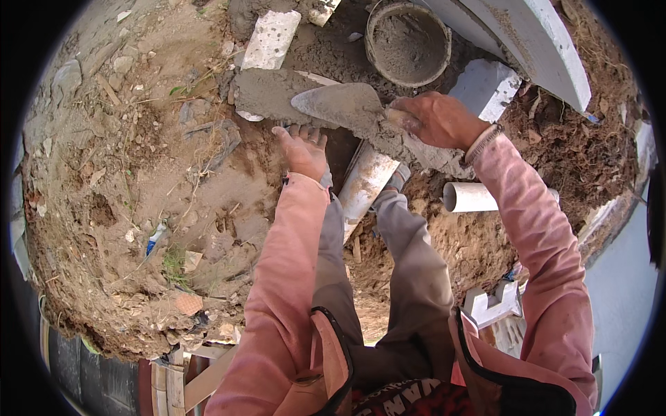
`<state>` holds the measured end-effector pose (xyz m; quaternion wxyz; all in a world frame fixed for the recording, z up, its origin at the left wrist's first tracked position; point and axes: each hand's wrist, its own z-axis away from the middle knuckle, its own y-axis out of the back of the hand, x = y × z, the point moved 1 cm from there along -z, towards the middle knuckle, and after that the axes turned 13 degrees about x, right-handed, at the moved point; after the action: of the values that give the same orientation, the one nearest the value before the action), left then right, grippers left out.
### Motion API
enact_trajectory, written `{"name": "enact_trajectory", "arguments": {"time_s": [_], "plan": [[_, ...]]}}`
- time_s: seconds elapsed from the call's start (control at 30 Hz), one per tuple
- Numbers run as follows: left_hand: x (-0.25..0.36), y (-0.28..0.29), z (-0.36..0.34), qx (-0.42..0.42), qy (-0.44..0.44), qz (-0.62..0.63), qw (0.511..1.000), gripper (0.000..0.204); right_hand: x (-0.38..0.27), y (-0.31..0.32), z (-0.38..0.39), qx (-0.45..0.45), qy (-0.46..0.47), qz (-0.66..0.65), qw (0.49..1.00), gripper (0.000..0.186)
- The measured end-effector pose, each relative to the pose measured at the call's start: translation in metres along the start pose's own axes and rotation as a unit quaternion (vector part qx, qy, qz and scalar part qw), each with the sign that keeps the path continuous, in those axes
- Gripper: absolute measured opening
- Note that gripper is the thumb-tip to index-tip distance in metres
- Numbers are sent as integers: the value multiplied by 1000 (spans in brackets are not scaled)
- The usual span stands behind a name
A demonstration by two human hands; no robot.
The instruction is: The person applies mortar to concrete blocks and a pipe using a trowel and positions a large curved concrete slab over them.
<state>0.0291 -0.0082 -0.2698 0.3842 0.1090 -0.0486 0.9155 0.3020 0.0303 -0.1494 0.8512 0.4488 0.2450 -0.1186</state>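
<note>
My right hand [438,119] grips the handle of a pointing trowel, its fingers wrapped round it. The grey trowel blade [340,101] points left and lies over wet mortar [267,96] spread along a row of pale blocks. My left hand [304,149] rests at the near edge of that mortar, fingers stretched out and apart, holding nothing. Between my feet a white, mud-stained pipe [368,182] slopes toward the blocks. Just beyond my right hand stands a round bucket [449,48] with grey mortar inside.
A pale block [272,40] stands at the far side, and another block [496,87] lies right of the bucket. A large curved grey slab [541,52] leans at the far right. A short white pipe [470,197] lies beside my right forearm. Rubble-strewn soil [139,208] spreads left.
</note>
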Motion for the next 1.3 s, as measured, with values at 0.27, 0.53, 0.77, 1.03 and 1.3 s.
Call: {"name": "enact_trajectory", "arguments": {"time_s": [0.27, 0.53, 0.77, 1.03, 1.3], "plan": [[-16, 3, -2, 18, -5, -11, 1000, 90, 33, 9, 53, -121, -60, 112, 984, 29], [-29, 0, 3, 22, 2, -18, 1000, 82, 17, -38, 100, 177, -163, -78, 968, 39], [-36, -3, -2, 4, 22, -16, 1000, 86, 23, -92, 39, 116, -204, -205, 950, 55], [-44, -17, 1, 29, 21, 7, 999, 83, 37, -115, 100, 124, -143, -164, 968, 56], [-42, -17, 0, 15, 63, 33, 997, 82, -2, -143, 150, 153, -246, -96, 952, 61]]}}
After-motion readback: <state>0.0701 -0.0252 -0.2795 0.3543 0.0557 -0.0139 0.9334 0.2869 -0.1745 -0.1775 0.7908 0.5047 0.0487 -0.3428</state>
